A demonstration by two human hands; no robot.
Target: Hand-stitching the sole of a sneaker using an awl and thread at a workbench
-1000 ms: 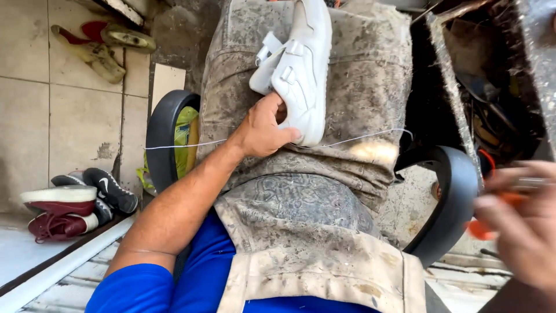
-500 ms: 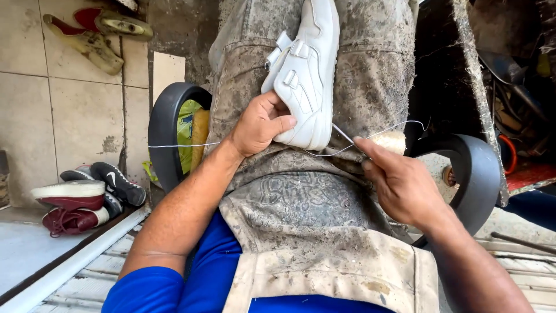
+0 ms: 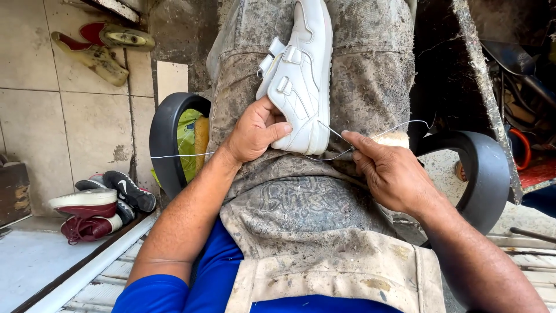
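The left hand point(image 3: 255, 130) grips a white strapped leather shoe point(image 3: 301, 75) on the stained grey apron point(image 3: 313, 203); the right hand point(image 3: 394, 174) pinches a thin needle point(image 3: 333, 132) with pale thread point(image 3: 399, 127).

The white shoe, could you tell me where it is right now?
In the head view, the white shoe lies on the apron-covered lap, its heel steadied by the left hand.
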